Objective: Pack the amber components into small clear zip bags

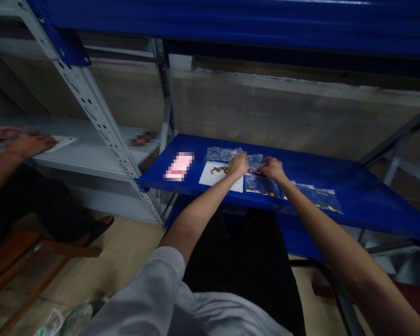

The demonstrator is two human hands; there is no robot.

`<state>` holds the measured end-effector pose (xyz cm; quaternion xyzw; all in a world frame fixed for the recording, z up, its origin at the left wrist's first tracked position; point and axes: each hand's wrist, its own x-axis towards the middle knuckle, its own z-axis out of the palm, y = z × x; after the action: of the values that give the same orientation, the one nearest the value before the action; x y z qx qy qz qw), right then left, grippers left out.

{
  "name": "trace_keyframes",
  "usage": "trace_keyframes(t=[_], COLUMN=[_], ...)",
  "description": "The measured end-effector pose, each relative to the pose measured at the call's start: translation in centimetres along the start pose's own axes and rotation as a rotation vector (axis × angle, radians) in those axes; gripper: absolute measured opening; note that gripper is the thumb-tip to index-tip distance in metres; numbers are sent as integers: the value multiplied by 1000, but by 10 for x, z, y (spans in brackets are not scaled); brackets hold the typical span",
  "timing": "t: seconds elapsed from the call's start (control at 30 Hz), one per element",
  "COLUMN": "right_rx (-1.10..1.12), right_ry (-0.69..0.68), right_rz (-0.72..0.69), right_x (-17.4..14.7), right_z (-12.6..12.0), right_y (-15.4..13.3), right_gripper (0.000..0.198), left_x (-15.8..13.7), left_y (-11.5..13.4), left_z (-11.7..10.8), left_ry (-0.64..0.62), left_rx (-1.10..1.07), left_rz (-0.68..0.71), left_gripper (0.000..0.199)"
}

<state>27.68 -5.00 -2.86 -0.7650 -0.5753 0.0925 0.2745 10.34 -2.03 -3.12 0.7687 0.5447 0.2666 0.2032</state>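
Observation:
My left hand (239, 164) is over the right part of a white sheet of paper (207, 176), its fingers curled down against the left side of a clear zip bag (255, 160). What its fingertips hold is hidden. At the bag's right edge, my right hand (273, 168) has its fingers pinched on the plastic. Several small brown and yellow pieces (220, 170) lie in a loose row on the paper. Just below my hands lie filled zip bags (261, 185) with similar small pieces inside. Other clear bags (220, 152) lie flat behind the paper.
More filled bags (317, 197) lie to the right on the blue shelf (367, 198). A blurred pink item (179, 166) is at its left end. A perforated grey upright (91, 105) separates it from a grey shelf (115, 161), where another person's hands (28, 143) work. A blue beam (231, 23) crosses overhead.

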Motion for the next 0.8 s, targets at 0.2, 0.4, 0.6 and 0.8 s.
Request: trace_keyframes(t=[0.2, 0.4, 0.6, 0.8], right_rx=[-216, -277, -270, -245], right_ry=[-7, -25, -18, -85], right_rz=[-31, -4, -73, -204], right_x=[5, 0, 1, 3], right_z=[7, 5, 1, 7], right_y=[6, 2, -5, -10], right_gripper=[40, 49, 53, 36], left_x=[12, 21, 34, 36], left_y=[-14, -29, -29, -25], left_z=[-6, -8, -4, -14], left_ry=[-3, -3, -52, -49], left_rx=[80, 138, 133, 28], left_rz=[78, 144, 166, 85], left_gripper=[34, 37, 31, 12])
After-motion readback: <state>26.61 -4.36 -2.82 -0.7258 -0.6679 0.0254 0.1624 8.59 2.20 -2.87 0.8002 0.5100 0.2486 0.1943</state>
